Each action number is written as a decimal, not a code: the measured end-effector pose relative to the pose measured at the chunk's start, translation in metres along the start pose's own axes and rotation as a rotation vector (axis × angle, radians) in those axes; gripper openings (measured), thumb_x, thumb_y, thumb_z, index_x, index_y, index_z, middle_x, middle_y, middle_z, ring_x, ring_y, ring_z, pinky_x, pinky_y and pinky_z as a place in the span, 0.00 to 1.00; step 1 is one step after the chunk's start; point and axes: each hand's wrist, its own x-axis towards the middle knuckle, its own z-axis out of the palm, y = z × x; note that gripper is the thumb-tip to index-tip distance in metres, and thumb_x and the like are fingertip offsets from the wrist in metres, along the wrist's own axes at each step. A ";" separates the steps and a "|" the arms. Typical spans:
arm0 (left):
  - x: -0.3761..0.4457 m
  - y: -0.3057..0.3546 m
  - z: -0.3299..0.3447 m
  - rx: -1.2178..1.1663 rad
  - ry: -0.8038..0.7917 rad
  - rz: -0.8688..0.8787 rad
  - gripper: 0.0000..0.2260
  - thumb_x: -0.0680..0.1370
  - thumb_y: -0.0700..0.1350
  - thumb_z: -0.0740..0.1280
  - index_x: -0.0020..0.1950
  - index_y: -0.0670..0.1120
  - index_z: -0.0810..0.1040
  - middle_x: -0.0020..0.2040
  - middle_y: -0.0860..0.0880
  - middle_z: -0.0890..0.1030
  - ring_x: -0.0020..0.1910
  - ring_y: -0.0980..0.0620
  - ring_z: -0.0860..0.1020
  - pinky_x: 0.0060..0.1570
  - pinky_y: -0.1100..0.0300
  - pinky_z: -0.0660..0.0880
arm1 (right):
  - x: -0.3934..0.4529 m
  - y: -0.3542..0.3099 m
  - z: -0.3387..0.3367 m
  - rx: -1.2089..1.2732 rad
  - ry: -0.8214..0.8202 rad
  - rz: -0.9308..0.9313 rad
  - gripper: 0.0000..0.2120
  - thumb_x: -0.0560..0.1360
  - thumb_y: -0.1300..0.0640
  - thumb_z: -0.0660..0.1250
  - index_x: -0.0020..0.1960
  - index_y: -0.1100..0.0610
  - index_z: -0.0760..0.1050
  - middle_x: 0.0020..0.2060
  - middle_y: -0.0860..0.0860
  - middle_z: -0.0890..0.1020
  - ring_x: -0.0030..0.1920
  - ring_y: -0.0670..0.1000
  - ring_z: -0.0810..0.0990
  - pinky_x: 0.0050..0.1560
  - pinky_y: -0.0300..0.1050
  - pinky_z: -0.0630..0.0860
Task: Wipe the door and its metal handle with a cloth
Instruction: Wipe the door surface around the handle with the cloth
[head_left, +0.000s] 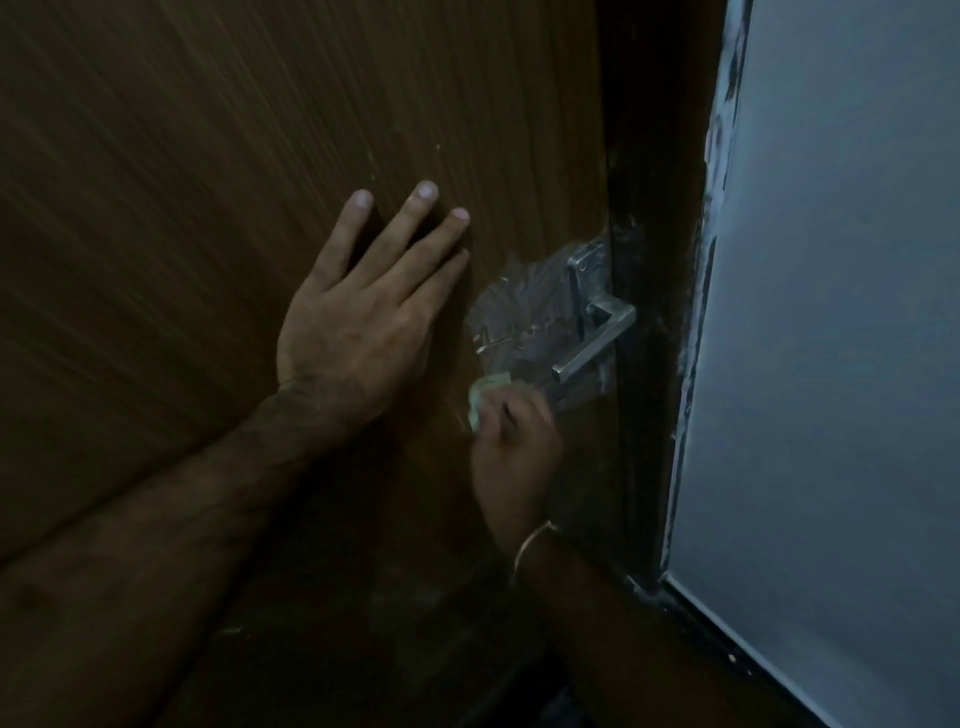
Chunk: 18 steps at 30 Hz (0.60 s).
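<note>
A dark brown wooden door fills the left and middle of the head view. Its metal lever handle sits at the door's right edge, with crinkled clear plastic wrap around its base. My left hand lies flat on the door, fingers straight and spread, just left of the handle. My right hand grips a small pale green cloth and presses it to the door just below the handle's free end. A thin bangle circles my right wrist.
The dark door frame runs down right of the handle. Beyond it stands a pale grey wall with chipped paint along its edge. The scene is dim.
</note>
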 end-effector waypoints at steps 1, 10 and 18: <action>0.000 0.002 0.001 -0.006 0.011 -0.003 0.20 0.80 0.45 0.62 0.72 0.42 0.70 0.78 0.43 0.64 0.79 0.42 0.55 0.75 0.41 0.45 | 0.016 -0.014 0.005 0.025 0.035 -0.076 0.08 0.77 0.62 0.67 0.54 0.56 0.80 0.53 0.49 0.79 0.53 0.42 0.78 0.54 0.42 0.80; -0.006 0.016 0.012 -0.034 0.079 -0.047 0.19 0.82 0.43 0.57 0.73 0.40 0.69 0.78 0.43 0.64 0.79 0.42 0.55 0.76 0.40 0.48 | -0.010 0.053 0.003 0.041 0.128 0.037 0.08 0.76 0.65 0.68 0.52 0.55 0.81 0.50 0.46 0.79 0.52 0.44 0.80 0.51 0.46 0.82; -0.010 0.015 0.013 -0.061 0.057 -0.015 0.19 0.82 0.43 0.60 0.72 0.39 0.70 0.78 0.42 0.64 0.79 0.41 0.56 0.76 0.40 0.48 | -0.018 0.070 0.005 0.095 0.239 0.283 0.10 0.76 0.62 0.68 0.50 0.47 0.78 0.50 0.44 0.78 0.53 0.47 0.80 0.49 0.40 0.79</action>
